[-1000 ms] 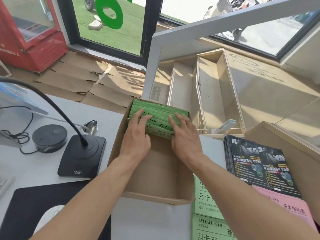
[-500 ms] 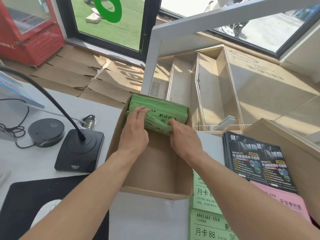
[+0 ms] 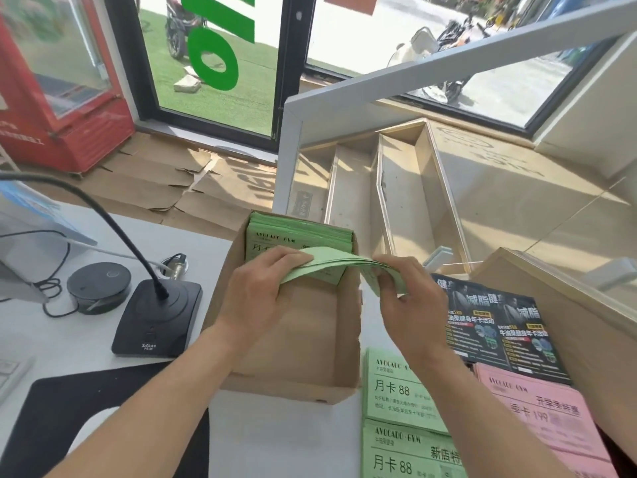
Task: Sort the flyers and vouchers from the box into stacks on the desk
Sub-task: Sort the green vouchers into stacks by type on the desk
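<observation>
Over the box (image 3: 286,346) we hold a bundle (image 3: 331,267) of green vouchers, bowed between both hands so the sheets stay together as they come out. Our left hand (image 3: 262,291) pinches its near end; our right hand (image 3: 406,298) curls round the far end, fingers (image 3: 387,282) under the edge. More vouchers (image 3: 296,232) stand against the box's far wall. Beside the box, green stacks (image 3: 400,401), a pink stack (image 3: 541,412) and dark flyers (image 3: 499,326) lie apart by kind; we judge the bundle belongs with the green ones.

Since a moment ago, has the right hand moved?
Yes. The right hand has lifted off the green vouchers in the cardboard box, carrying a bundle toward the box's right wall.
</observation>
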Tool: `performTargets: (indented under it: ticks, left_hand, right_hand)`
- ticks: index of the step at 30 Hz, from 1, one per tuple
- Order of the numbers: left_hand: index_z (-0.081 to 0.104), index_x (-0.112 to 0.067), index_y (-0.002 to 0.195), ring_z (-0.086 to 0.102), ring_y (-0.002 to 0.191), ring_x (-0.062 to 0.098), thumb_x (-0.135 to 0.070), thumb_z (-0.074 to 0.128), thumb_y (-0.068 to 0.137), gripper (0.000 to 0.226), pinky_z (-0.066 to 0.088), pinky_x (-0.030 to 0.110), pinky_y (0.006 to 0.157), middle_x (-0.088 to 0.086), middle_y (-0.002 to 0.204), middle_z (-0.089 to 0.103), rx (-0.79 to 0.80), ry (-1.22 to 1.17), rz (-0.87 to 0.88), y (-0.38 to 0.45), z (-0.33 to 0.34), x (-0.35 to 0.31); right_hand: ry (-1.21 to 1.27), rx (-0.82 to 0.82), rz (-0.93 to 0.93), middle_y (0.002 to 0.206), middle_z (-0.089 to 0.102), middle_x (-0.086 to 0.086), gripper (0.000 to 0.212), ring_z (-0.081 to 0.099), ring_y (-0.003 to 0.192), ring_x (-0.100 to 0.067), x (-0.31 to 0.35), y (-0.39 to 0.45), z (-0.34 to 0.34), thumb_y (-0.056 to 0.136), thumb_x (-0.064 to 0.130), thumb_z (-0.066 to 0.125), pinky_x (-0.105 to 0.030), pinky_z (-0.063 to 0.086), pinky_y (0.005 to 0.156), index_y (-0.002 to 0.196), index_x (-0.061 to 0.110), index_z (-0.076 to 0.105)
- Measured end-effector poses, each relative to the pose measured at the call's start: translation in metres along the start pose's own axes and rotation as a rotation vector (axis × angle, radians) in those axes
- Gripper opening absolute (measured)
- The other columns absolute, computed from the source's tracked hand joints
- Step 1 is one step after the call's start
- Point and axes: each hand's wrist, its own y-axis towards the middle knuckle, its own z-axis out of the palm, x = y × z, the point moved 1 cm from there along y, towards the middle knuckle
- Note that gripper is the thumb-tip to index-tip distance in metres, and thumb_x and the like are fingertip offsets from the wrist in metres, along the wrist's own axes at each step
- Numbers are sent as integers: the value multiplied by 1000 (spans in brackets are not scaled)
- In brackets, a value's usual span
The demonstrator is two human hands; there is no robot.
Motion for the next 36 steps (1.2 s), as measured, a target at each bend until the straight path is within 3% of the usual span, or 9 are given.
performTargets:
  ticks: [3,6,8,13,16,20,25,30,36]
  left_hand:
    - [74,-20,112,70,85,9,-13,68,95,20,56,30,64,-12,104,72,13,-130,75,-14,-9,-54]
    - [70,-25,109,67,81,-4,-26,64,98,13,53,18,66,-15,101,72,182,-279,8,-50,7,-108]
    - [67,-34,111,63,86,-12,-35,66,95,16,50,10,74,-20,105,72,332,-339,-147,-81,26,-133]
    - [49,-61,123,69,86,5,-34,72,91,48,55,27,83,-29,102,70,641,-402,-629,-137,65,-160]
    - [41,-58,134,70,86,8,-22,66,96,58,57,29,82,-24,114,67,668,-377,-709,-156,79,-166]
    - [34,-51,141,62,102,7,-13,68,93,70,55,30,90,-15,125,56,578,-258,-821,-174,85,-170]
    - [26,-30,155,54,126,18,-11,75,88,85,45,31,101,-8,142,41,470,-380,-1096,-192,79,-183]
    - [34,-28,151,49,128,4,-2,73,87,79,38,24,101,-16,134,51,422,-608,-1226,-197,82,-203]
    - [41,-38,142,52,108,-20,-10,73,88,68,43,15,83,-29,126,57,414,-664,-1224,-179,94,-207]
  right_hand:
    - [180,53,156,92,71,18,35,66,83,-12,-7,-29,-69,87,4,75,-25,53,61,98,37,71]
    - [200,209,312,91,71,21,35,67,84,-6,-26,-69,-127,86,9,76,-19,54,64,93,42,71]
    - [172,320,445,90,71,23,35,67,82,-3,-45,-99,-153,85,14,78,-24,56,67,91,48,71]
    - [2,490,685,91,72,20,39,68,78,-6,-95,-172,-164,81,32,83,-39,58,74,102,58,63]
    - [-165,529,641,109,63,29,34,61,99,-3,-109,-194,-152,85,38,76,-35,51,88,114,50,61]
    - [-442,529,371,116,60,15,43,61,103,-13,-118,-210,-130,81,31,80,-31,49,82,121,35,64]
    - [-397,472,214,116,62,6,46,58,108,-18,-107,-232,-124,71,29,87,-38,52,94,114,28,69]
    - [-288,835,202,151,30,20,56,26,142,-10,-92,-268,-120,87,56,63,-35,22,121,139,45,46]
    - [-379,736,204,143,48,10,49,42,136,-17,-107,-261,-123,81,33,77,-36,29,116,126,38,59]
